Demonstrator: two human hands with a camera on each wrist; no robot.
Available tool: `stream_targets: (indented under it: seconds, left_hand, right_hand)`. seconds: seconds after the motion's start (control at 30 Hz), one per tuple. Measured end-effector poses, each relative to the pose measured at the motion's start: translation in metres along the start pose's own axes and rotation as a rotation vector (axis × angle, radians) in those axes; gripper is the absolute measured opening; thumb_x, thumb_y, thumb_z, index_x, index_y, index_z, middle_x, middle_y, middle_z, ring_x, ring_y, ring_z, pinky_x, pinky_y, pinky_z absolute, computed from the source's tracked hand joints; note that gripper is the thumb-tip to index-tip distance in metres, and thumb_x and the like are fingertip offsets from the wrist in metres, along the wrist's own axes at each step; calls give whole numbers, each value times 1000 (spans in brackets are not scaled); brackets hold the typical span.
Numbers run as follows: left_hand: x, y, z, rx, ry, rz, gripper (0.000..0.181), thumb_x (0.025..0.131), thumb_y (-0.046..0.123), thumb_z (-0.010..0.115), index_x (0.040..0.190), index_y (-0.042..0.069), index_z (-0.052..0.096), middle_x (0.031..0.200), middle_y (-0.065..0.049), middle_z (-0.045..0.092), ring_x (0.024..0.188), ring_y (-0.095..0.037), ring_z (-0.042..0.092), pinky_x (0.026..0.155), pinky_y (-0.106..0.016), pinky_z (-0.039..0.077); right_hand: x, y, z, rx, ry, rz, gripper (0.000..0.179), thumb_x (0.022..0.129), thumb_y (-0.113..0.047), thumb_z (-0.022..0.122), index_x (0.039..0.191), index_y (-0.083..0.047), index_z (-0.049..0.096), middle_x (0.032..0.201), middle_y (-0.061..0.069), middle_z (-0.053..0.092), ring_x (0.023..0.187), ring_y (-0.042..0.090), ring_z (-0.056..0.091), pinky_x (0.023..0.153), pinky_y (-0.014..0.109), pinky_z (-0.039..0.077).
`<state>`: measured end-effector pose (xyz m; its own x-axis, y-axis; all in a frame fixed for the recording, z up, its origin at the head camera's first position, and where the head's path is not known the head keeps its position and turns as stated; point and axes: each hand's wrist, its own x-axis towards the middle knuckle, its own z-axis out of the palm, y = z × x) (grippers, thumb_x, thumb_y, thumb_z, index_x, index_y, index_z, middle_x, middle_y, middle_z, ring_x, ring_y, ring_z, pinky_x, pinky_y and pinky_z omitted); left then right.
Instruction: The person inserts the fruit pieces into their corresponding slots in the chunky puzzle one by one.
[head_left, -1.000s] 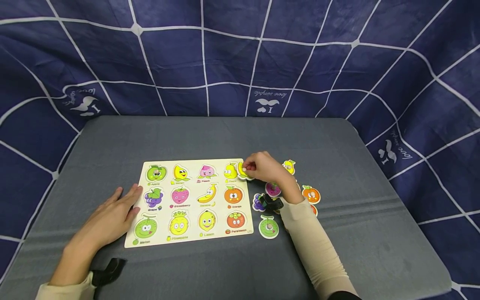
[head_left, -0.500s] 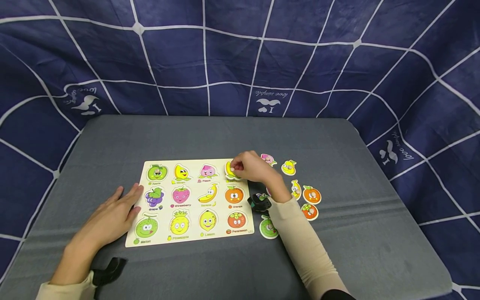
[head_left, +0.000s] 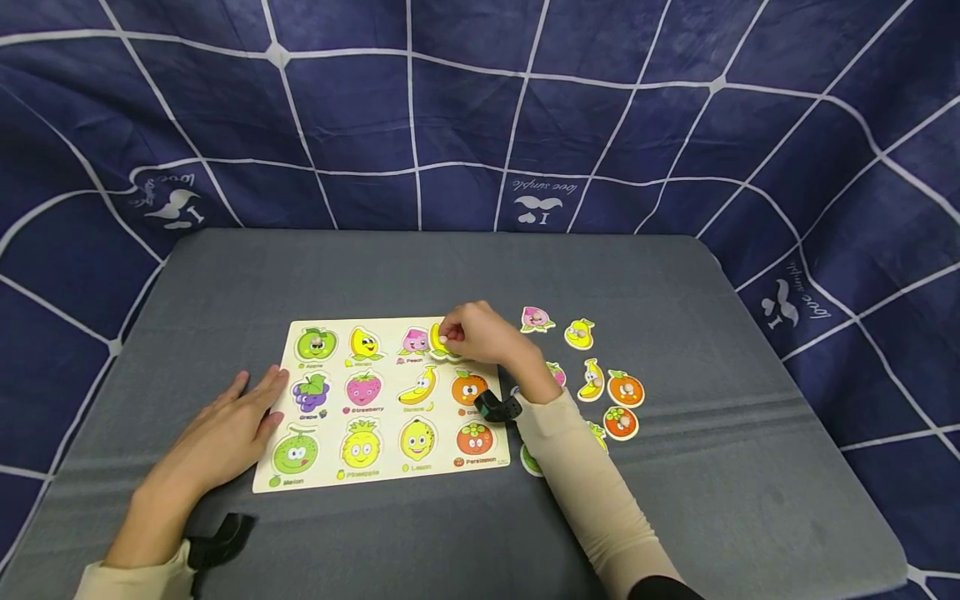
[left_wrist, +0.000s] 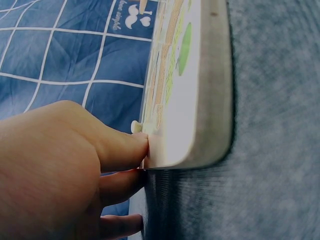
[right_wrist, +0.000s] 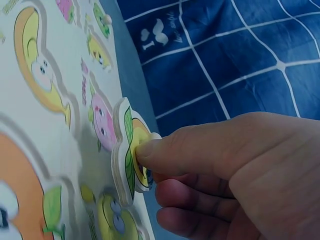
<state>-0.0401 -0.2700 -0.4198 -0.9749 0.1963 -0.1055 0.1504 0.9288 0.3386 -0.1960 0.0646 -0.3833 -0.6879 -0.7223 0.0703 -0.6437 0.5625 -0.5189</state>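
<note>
A wooden fruit puzzle board (head_left: 386,417) lies on the table with printed, named fruit spaces. My right hand (head_left: 483,337) pinches a yellow mango puzzle piece (right_wrist: 131,157) with green leaves by its knob. The piece is tilted just above the board, between the peach (right_wrist: 102,120) and pear (right_wrist: 117,220) spaces. My left hand (head_left: 221,433) rests flat at the board's left edge, fingers stretched out and thumb touching the edge in the left wrist view. A green apple piece (right_wrist: 102,19) with a knob sits in the far left corner space.
Loose fruit pieces lie right of the board: a peach (head_left: 536,319), a pear (head_left: 579,334), a banana (head_left: 592,380), an orange (head_left: 626,389) and a persimmon (head_left: 620,423). My right forearm partly covers others. A blue checked cloth (head_left: 465,108) hangs behind the grey table (head_left: 720,500).
My right hand has carried the mango piece leftward over the board, from its right edge past the pear space toward the peach. My left hand stays in place.
</note>
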Motion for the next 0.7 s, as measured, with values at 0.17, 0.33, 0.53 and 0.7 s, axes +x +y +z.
stream_targets:
  seconds: [0.17,0.33,0.53,0.7]
  left_hand:
    - [0,-1,-1,1,3,4,59,98,13,57,148,-8,36,153,-28,32,136,-62,21,97,-79,22]
    - [-1,0,-2,6,9,8,58,97,13,57,147,-8,37,152,-28,33,135,-62,23,97,-79,23]
    - [-2,0,-3,6,22,17,58,97,12,57,147,-9,38,151,-29,34,134,-62,24,97,-78,24]
    - [-3,-1,-3,11,21,33,57,97,12,57,146,-8,39,150,-29,35,134,-62,25,98,-77,25]
  right_hand:
    - [9,-7,5,7,-17,-16,10,88,0,67,79,-5,69,66,-2,54,62,7,46,57,16,36]
    - [16,-13,11,13,-28,-11,10,88,0,67,79,-5,69,65,-3,52,62,7,46,57,16,35]
    - [23,-17,16,10,-40,0,11,89,-1,67,80,-7,69,63,-4,49,61,9,44,58,18,33]
    - [27,-19,19,10,-52,8,12,89,-1,66,79,-8,68,62,-4,47,60,9,42,57,18,32]
